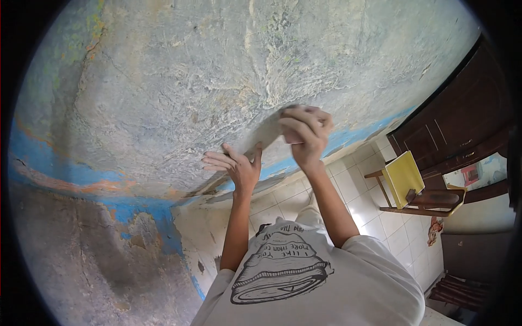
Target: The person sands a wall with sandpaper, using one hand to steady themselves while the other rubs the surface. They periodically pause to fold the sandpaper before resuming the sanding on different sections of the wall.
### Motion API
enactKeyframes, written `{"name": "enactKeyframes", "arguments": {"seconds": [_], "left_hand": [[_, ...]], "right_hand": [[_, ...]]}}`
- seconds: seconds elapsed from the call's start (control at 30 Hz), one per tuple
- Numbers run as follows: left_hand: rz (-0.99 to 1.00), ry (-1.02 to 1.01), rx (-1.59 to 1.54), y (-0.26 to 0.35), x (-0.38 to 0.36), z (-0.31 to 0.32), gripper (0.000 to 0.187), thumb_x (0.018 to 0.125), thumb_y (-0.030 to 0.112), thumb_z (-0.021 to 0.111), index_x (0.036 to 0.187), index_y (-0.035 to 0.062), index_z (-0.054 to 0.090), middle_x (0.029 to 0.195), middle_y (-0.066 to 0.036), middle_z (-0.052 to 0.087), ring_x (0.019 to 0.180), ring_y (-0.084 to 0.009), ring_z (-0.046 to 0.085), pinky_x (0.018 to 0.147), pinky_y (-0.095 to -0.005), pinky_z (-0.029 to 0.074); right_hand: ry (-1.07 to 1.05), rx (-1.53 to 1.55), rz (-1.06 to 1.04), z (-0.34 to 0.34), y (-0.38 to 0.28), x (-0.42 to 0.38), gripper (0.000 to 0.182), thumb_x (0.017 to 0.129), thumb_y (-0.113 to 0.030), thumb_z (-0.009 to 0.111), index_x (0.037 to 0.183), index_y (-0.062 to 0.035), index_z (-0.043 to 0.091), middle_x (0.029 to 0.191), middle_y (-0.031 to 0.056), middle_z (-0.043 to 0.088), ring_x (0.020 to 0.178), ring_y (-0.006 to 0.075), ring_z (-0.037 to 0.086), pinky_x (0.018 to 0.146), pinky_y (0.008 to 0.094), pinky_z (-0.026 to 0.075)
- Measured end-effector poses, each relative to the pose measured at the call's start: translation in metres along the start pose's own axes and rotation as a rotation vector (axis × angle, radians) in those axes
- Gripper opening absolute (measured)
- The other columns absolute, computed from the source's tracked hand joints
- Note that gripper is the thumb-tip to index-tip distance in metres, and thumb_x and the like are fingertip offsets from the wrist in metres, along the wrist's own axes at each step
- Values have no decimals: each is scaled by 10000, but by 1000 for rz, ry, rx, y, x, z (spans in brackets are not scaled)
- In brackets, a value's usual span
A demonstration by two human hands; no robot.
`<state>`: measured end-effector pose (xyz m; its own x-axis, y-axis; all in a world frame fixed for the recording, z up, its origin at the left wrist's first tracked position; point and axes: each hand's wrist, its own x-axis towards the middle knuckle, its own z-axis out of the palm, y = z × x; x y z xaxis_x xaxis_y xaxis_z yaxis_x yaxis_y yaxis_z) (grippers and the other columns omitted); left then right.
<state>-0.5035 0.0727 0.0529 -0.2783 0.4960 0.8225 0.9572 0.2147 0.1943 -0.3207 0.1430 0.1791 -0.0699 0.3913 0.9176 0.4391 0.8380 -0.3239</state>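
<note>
My right hand [307, 130] is raised close to the worn grey wall [217, 65], its fingers curled and slightly smeared by motion. A small greyish piece shows under the curled fingers, but I cannot tell what it is. Lower and to the left, my left hand [239, 165] is held up by the wall with its fingers spread and nothing in it. The plaster near both hands is rough and scratched, with pale ridges and flaking patches. A shadow falls on the wall between the two hands.
A peeling blue band [348, 137] runs along the lower wall, meeting a stained side wall [92, 244] at left. To the right, a wooden chair with a yellow back [403, 176] stands on the white tiled floor [348, 185] near a dark wooden cabinet [457, 108].
</note>
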Motion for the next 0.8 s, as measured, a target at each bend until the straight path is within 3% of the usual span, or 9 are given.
{"name": "enactKeyframes", "arguments": {"seconds": [0.1,0.2,0.33,0.47,0.6,0.63,0.8], "left_hand": [[-12,5,-4,2,-3,2,1274,934,716,631,1664,34,-160,1589,-452,-306,1440,-635,-366,1025,-854,-178],[-15,8,-11,1,-2,3,1277,928,716,640,1668,45,-157,1588,-453,-306,1441,-637,-361,1027,-854,-174],[0,-18,4,-2,-5,1,1280,922,713,649,1669,53,-154,1585,-457,-306,1445,-645,-348,1027,-856,-171],[13,-5,15,-2,-5,2,1279,920,694,666,1668,45,-144,1577,-469,-306,1439,-659,-341,1021,-862,-167],[7,-5,-2,-1,-7,3,1279,918,680,678,1666,27,-129,1574,-479,-296,1432,-666,-344,1016,-866,-164],[14,-9,-2,-3,-7,4,1278,919,679,678,1665,22,-125,1573,-482,-293,1431,-667,-344,1016,-867,-162],[46,-32,59,-4,-8,2,1270,939,656,668,1648,-24,-138,1548,-516,-288,1418,-694,-334,1021,-861,-166]], "right_hand": [[92,-31,60,-6,15,-6,496,684,-10,790,1125,-234,833,1162,-21,741,1054,210,606,964,388,373],[-41,32,29,8,-6,-9,473,704,-12,779,1131,-208,832,1168,-18,743,1047,206,616,932,379,391],[-52,52,-1,7,-18,-2,336,774,-94,825,1098,-181,839,1116,-17,763,1049,222,637,927,349,445],[37,38,55,7,14,-16,415,705,-149,836,1118,-196,833,1153,-44,755,1046,214,613,943,357,385],[-95,93,0,13,-24,-6,438,711,-68,802,1126,-207,828,1141,-39,764,1026,228,625,904,360,370],[-103,98,19,14,-25,-8,552,673,22,742,1161,-225,823,1143,-28,762,1028,236,622,897,359,377],[-34,85,75,3,19,-14,654,619,36,721,1196,-257,815,1074,-44,740,1023,205,606,948,400,324]]}}
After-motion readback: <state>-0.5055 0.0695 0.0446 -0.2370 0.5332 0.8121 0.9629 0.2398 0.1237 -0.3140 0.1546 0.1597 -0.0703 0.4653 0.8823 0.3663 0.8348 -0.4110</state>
